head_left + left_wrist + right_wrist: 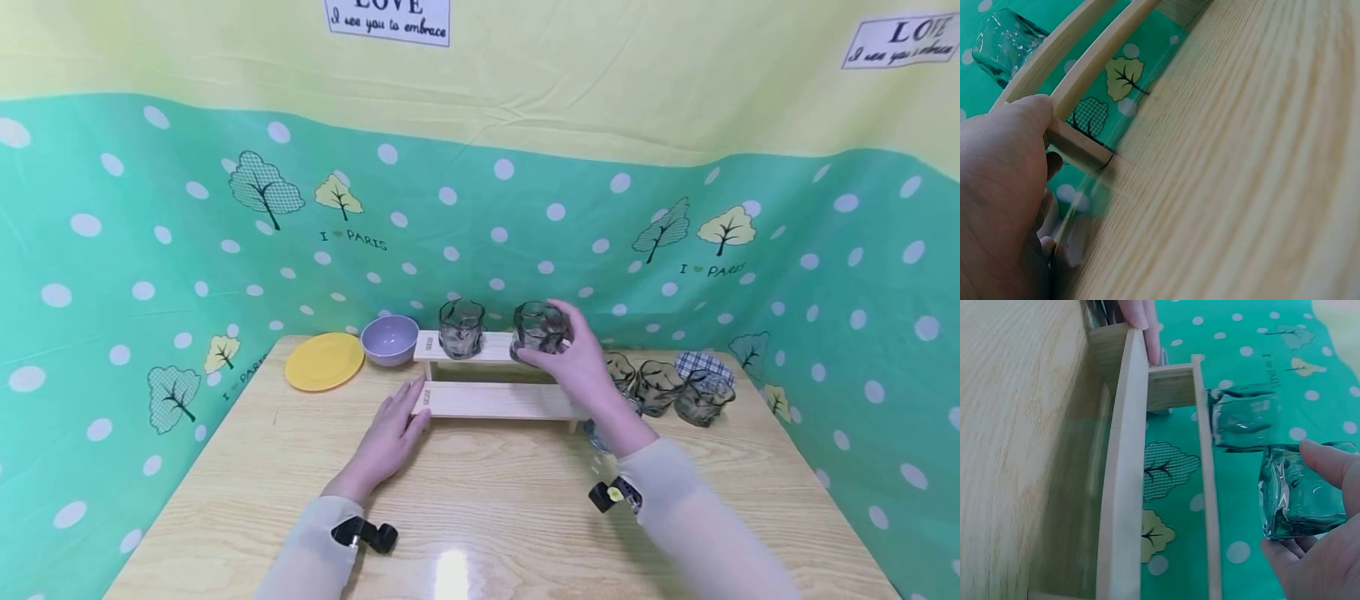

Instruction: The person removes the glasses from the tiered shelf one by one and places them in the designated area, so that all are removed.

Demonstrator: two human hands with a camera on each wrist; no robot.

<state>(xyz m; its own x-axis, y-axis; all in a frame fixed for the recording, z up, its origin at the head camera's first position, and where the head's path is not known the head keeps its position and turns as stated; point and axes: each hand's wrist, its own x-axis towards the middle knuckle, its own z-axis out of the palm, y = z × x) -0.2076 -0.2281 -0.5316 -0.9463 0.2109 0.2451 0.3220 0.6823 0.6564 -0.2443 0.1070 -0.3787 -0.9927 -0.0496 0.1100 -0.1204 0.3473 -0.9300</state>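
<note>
A two-step wooden rack [495, 401] stands on the table, with a smoky faceted glass [461, 330] on the left part of its upper step. My right hand [587, 367] grips a second smoky glass [537, 328] between thumb and fingers. The right wrist view shows this held glass [1300, 490] a little above the upper step, apart from it. At the rack's left end, my left hand [386, 437] holds the side, the thumb on the lower step's edge [1063, 103] and the fingers curled past the end panel, partly hidden.
Several dark glasses [657, 387] stand to the right of the rack, beside a blue checked round thing [705, 367]. A clear bluish glass [597, 437] is partly hidden under my right forearm. A purple bowl [390, 340] and a yellow plate [324, 362] lie left of the rack. Printed cloth [495, 233] hangs behind.
</note>
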